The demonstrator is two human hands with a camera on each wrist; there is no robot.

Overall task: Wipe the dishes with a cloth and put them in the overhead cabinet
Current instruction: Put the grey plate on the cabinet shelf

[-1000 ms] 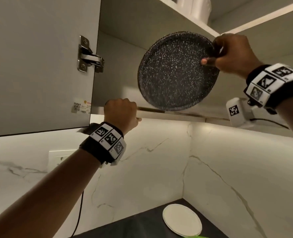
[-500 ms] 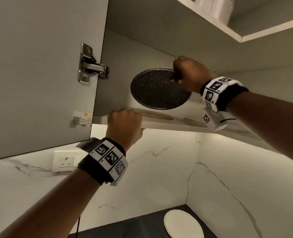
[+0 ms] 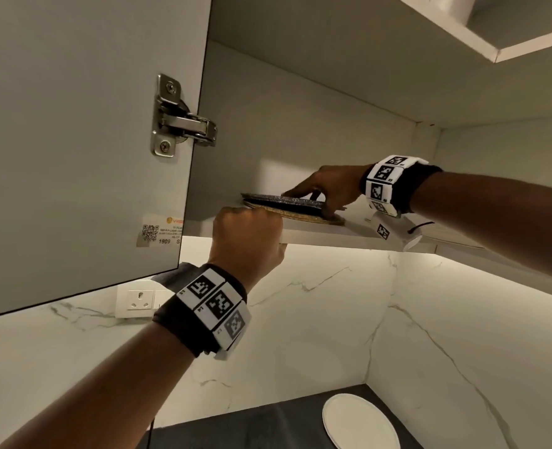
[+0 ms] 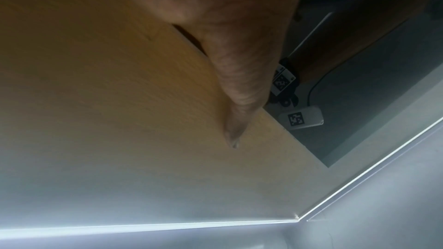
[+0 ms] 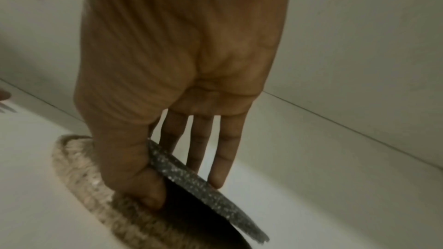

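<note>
A dark speckled plate (image 3: 281, 200) lies almost flat on a round woven mat (image 3: 305, 217) on the lower shelf (image 3: 339, 237) of the overhead cabinet. My right hand (image 3: 320, 199) reaches in from the right and pinches the plate's near rim. The right wrist view shows the plate (image 5: 203, 183) between the thumb and the straight fingers of the right hand (image 5: 172, 158), over the mat (image 5: 79, 173). My left hand (image 3: 247, 238) grips the shelf's front edge, fingers curled over it. In the left wrist view, the left hand's (image 4: 227, 35) thumb lies against the shelf's underside (image 4: 107, 92).
The cabinet door (image 3: 73, 140) stands open at left on its metal hinge (image 3: 180, 121). An upper shelf (image 3: 446, 30) runs above. Below, a white plate (image 3: 360, 422) sits on the dark counter (image 3: 252, 429) in the marble corner. A wall socket (image 3: 135, 299) is under the door.
My right hand has carried the plate from upright in front of the cabinet down into it, tipping it flat onto the mat. The left hand has kept its hold on the shelf edge.
</note>
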